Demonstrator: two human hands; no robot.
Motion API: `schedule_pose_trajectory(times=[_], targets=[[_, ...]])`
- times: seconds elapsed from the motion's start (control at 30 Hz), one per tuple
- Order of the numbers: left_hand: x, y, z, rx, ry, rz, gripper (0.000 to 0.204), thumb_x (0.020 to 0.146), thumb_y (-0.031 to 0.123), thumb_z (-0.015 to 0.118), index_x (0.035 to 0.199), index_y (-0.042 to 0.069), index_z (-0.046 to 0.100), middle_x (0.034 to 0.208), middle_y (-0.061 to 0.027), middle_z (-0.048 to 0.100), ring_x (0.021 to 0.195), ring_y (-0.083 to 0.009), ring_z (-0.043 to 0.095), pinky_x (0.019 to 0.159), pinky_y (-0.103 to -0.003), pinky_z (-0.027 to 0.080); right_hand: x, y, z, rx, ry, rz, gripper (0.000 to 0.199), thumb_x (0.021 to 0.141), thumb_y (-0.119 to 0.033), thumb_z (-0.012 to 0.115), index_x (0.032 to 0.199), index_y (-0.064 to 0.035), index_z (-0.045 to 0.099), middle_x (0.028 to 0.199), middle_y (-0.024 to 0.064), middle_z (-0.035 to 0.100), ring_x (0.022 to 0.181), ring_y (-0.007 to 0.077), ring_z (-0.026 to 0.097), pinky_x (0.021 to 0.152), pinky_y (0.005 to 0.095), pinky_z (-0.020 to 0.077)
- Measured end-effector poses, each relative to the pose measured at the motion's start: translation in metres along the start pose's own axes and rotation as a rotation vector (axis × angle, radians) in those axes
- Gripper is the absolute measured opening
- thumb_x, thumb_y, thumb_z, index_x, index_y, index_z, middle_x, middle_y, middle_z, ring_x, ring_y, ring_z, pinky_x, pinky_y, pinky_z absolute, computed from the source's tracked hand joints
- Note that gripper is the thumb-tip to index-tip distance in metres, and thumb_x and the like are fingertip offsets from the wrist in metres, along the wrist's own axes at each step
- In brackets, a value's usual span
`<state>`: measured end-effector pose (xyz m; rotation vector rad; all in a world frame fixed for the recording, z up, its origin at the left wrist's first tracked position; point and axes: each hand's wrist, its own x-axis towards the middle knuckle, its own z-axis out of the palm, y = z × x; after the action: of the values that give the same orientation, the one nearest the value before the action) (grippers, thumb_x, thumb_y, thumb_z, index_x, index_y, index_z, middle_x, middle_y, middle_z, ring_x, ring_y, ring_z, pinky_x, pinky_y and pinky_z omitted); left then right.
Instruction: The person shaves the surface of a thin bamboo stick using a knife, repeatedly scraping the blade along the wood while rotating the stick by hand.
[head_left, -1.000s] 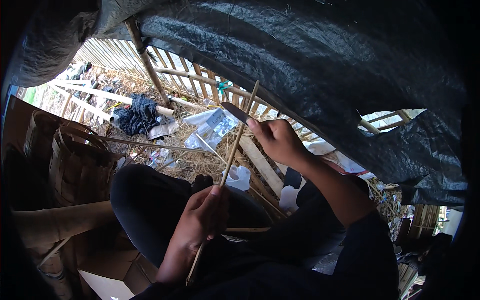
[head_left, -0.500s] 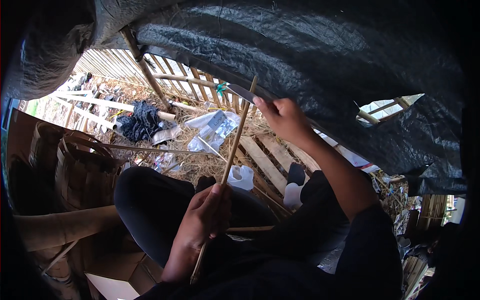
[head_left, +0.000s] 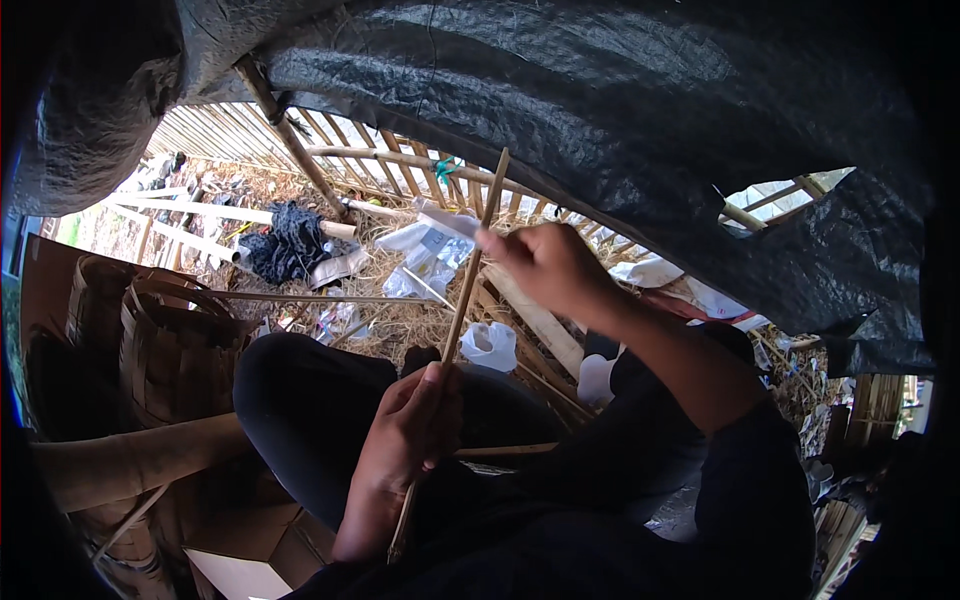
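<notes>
My left hand [head_left: 408, 425] is closed around the lower part of a long, thin bamboo strip [head_left: 468, 285], which slants up and away between my knees. Near the strip's upper part, my right hand [head_left: 550, 265] grips a knife, its handle hidden in my fist. The knife blade [head_left: 447, 220] points left across the strip, pale and slightly blurred. Whether the edge touches the strip I cannot tell.
A black tarp [head_left: 620, 110] hangs across the top and right. Left stand woven bamboo baskets [head_left: 165, 350], a thick bamboo pole [head_left: 140, 460] and a cardboard box [head_left: 240, 550]. Straw, plastic bags [head_left: 488, 345], wooden boards [head_left: 535, 310] and dark netting [head_left: 285, 245] lie beyond my legs.
My right hand has moved down along the bamboo strip with the knife, whose blade now crosses it lower. My left hand keeps its hold, nearly unmoved.
</notes>
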<state>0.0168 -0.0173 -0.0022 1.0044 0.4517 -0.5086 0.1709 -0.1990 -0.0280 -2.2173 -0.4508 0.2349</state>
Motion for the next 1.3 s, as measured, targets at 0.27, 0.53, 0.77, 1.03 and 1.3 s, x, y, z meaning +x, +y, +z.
schedule_pose_trajectory(times=[0.27, 0.53, 0.77, 1.03, 1.3], targets=[[0.001, 0.002, -0.001, -0.074, -0.019, -0.017, 0.034, 0.103, 0.039, 0.042, 0.089, 0.008, 0.047, 0.055, 0.0057, 0.033, 0.038, -0.0048, 0.027, 0.035, -0.02, 0.023, -0.007, 0.001, 0.013, 0.069, -0.056, -0.067, 0.063, 0.095, -0.051, 0.055, 0.051, -0.0061, 0.048, 0.044, -0.0016, 0.039, 0.043, 0.0082, 0.035, 0.042, 0.0331, 0.0296], [0.003, -0.002, -0.004, -0.212, -0.1, -0.05, 0.034, 0.102, 0.041, 0.042, 0.086, 0.011, 0.044, 0.053, 0.0067, 0.03, 0.036, -0.0038, 0.025, 0.033, -0.02, 0.02, -0.006, 0.0, 0.017, 0.117, -0.044, -0.072, 0.064, 0.095, -0.054, 0.052, 0.052, -0.0072, 0.048, 0.044, -0.0036, 0.039, 0.045, 0.0064, 0.037, 0.044, 0.0312, 0.0302], [0.001, 0.003, -0.005, -0.206, -0.073, -0.07, 0.034, 0.102, 0.042, 0.042, 0.087, 0.011, 0.045, 0.053, 0.007, 0.03, 0.036, -0.0036, 0.025, 0.034, -0.02, 0.02, -0.016, 0.001, 0.032, 0.181, -0.003, -0.101, 0.063, 0.095, -0.053, 0.052, 0.055, -0.0047, 0.058, 0.043, 0.0, 0.042, 0.041, 0.0093, 0.04, 0.042, 0.032, 0.0309], [-0.002, 0.008, -0.001, -0.128, -0.054, -0.056, 0.035, 0.102, 0.042, 0.041, 0.09, 0.01, 0.046, 0.053, 0.0068, 0.03, 0.037, -0.0037, 0.025, 0.034, -0.02, 0.021, -0.019, 0.002, 0.033, 0.204, 0.016, -0.093, 0.062, 0.097, -0.052, 0.051, 0.052, -0.0081, 0.048, 0.044, -0.003, 0.041, 0.041, 0.0081, 0.037, 0.042, 0.0306, 0.0302], [0.004, 0.003, -0.001, -0.174, -0.099, -0.052, 0.035, 0.102, 0.041, 0.04, 0.088, 0.01, 0.046, 0.053, 0.0066, 0.031, 0.037, -0.0037, 0.025, 0.034, -0.02, 0.021, -0.027, -0.009, 0.029, 0.237, -0.108, -0.094, 0.062, 0.097, -0.052, 0.051, 0.054, -0.0068, 0.054, 0.044, -0.0018, 0.044, 0.041, 0.0082, 0.04, 0.042, 0.0311, 0.0317]])
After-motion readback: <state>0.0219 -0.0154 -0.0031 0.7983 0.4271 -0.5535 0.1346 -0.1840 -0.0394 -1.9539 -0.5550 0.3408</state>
